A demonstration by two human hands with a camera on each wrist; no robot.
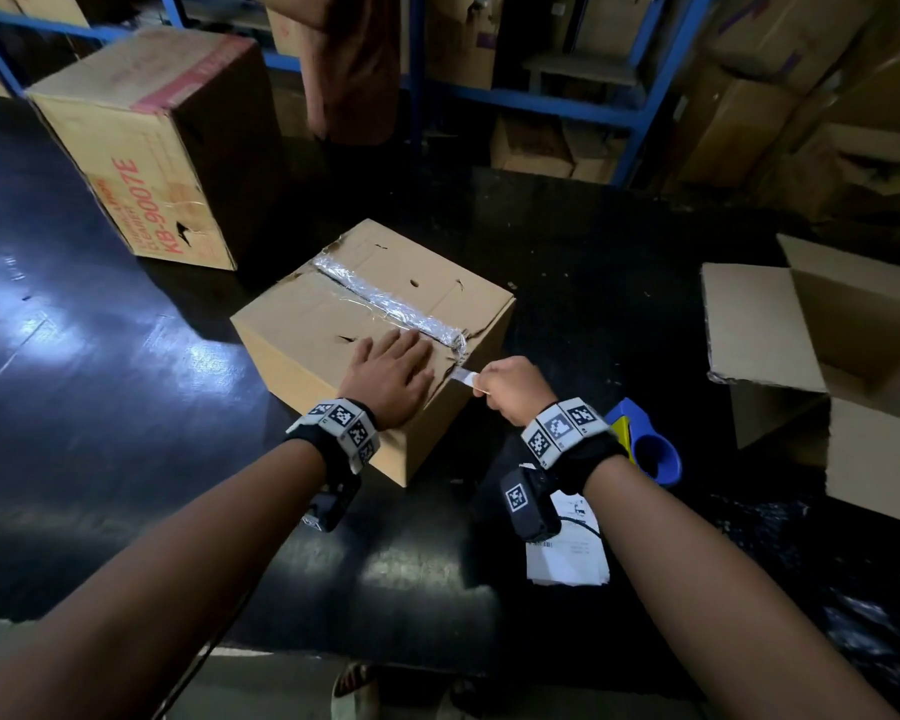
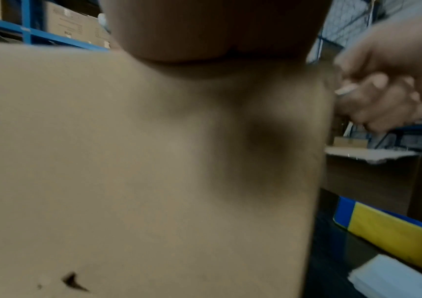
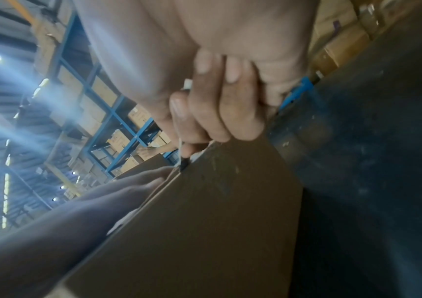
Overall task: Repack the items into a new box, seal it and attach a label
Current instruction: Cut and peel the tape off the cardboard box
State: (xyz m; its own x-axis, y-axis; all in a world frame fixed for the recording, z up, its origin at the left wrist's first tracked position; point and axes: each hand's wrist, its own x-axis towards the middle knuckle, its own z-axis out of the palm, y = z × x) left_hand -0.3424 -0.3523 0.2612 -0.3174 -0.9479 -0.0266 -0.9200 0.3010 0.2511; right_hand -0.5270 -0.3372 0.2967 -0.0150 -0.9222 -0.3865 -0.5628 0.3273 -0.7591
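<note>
A: What is sitting at the far left of the black glossy counter (image 1: 100, 387)?

B: A tall brown cardboard box with red lettering and a strip of red tape (image 1: 146, 148) is standing there, tilted a little, well apart from the rest.

A: And in the middle?

B: A worn, dented brown cardboard box sealed along its top seam with crinkled clear tape (image 1: 375, 314) is lying on the counter. The left hand (image 1: 391, 376) is resting flat on its top near the front edge, fingers straight and spread, gripping nothing.

A: What is the right hand doing?

B: The right hand (image 1: 510, 389) is hovering just beside the box's near right corner, fingers curled, pinching a small white cutter (image 1: 466, 379). Its tip is touching the end of the tape where the seam meets the box edge. In the right wrist view the dark tip (image 3: 183, 165) is sitting right at that corner.

A: Anything lying near the wrists?

B: A blue and yellow tape dispenser (image 1: 645, 444) is lying just behind the right wrist, and some white printed paper sheets (image 1: 567, 553) are lying on the counter under the right forearm.

A: And further right?

B: An open brown cardboard box with its flaps folded outward (image 1: 822, 356) is sitting at the right end. Its inside is mostly hidden from here.
</note>
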